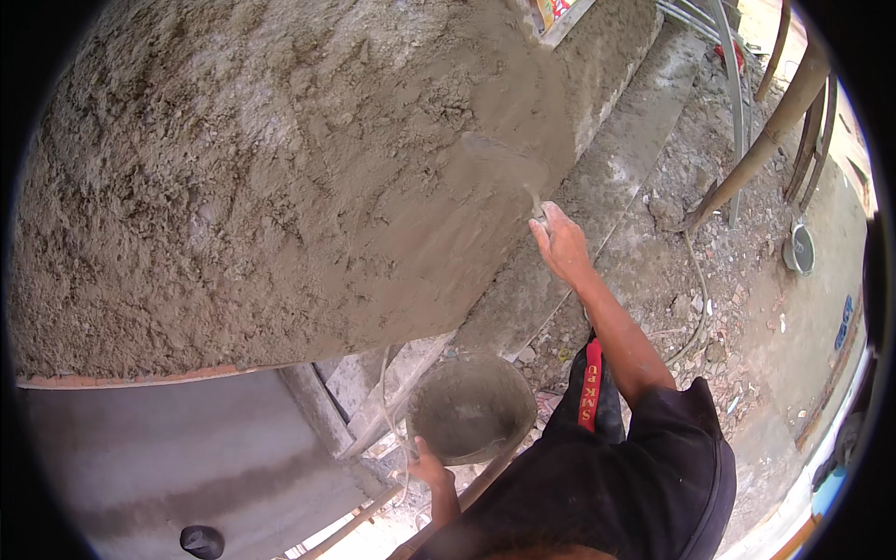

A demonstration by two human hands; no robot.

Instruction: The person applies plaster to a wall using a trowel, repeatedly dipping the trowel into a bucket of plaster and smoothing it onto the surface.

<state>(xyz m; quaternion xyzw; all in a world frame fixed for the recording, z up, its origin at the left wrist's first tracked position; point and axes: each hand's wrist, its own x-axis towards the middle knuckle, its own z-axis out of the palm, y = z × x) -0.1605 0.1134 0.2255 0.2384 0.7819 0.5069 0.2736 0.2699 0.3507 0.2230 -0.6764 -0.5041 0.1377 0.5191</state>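
Observation:
My right hand [563, 245] is closed round the handle of a trowel [504, 161]. The trowel's blade, coated in grey mortar, lies against the wet mortar on the wall [308, 187]. Toward the right that mortar looks smoother; the left side is rough and lumpy. Below the wall's lower edge, my left hand [432, 467] grips the rim of a round mortar bucket [519, 401]. Some wet mortar shows inside the bucket, and its opening faces up toward me. The fingers on the bucket's far side are partly hidden.
Rubble [644, 252] covers the ground at right, with a cable [695, 280] across it. Bamboo poles [770, 154] lean at upper right, near a small grey bucket [800, 250]. A rope [385, 401] hangs beside the mortar bucket. A dark rounded object [202, 541] sits at lower left.

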